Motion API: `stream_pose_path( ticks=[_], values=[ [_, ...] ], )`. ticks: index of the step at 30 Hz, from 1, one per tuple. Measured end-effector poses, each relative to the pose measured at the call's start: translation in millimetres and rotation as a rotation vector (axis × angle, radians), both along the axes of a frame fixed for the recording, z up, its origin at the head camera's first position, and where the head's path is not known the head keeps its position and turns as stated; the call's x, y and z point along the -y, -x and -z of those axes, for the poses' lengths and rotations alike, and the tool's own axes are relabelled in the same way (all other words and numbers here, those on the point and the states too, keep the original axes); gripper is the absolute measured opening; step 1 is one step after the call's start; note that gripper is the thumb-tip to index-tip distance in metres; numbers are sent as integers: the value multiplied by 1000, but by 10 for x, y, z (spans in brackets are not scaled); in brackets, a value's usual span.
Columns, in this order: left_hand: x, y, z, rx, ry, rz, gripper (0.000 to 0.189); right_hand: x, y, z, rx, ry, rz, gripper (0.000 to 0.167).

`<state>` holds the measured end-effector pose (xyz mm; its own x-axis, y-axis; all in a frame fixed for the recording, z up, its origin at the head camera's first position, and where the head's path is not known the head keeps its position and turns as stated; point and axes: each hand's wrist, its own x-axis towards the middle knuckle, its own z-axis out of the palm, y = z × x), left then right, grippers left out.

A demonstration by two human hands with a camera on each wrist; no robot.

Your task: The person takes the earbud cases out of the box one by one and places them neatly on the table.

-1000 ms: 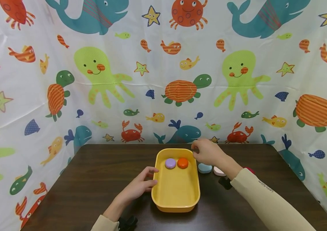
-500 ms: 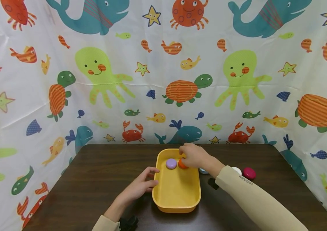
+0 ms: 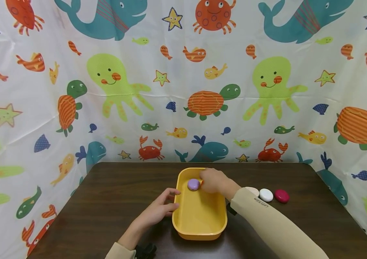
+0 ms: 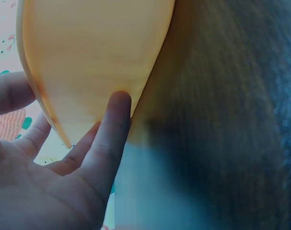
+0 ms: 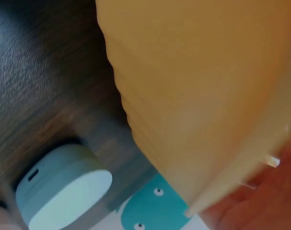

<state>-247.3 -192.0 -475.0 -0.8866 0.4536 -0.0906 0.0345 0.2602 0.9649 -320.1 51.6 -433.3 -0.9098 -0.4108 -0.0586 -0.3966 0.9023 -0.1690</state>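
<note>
A yellow tray (image 3: 199,221) stands on the dark table. My left hand (image 3: 158,209) is at its left side, fingertips touching the rim and outer wall; in the left wrist view, the extended thumb (image 4: 109,127) rests against the wall. Inside the tray's back right corner, my right hand (image 3: 215,180) has its fingers curled over an orange puck (image 3: 202,183), of which only a sliver shows. A purple puck (image 3: 193,184) lies just left of that hand. The right wrist view shows reddish-looking fingers (image 5: 260,206) beyond the rim.
Right of the tray sit a pale pink puck (image 3: 252,191), partly behind the sleeve, a white puck (image 3: 266,195) and a crimson puck (image 3: 282,196). A light blue puck (image 5: 64,184) with a dark slot stands beside the tray. A sea-animal curtain (image 3: 177,82) hangs behind the table.
My right hand has moved left from the tray's back right rim and down inside it, covering the orange puck. The left hand stays at the tray's left side.
</note>
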Motion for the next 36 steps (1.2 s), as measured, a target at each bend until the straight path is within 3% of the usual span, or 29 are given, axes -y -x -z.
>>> stream_pose_path(
  ticks=[6, 18, 28, 36],
  values=[
    [-11, -15, 9, 8, 2, 6, 45, 33, -17, 96, 21, -18, 13, 30],
    [-14, -20, 5, 6, 8, 0, 45, 27, -79, 50, 93, -41, -1, 30],
    [-20, -19, 13, 5, 4, 0, 45, 13, -154, 17, 141, -30, -111, 25],
    [-4, -14, -5, -2, 9, -11, 44, -17, -253, -104, 105, -30, -167, 27]
  ],
)
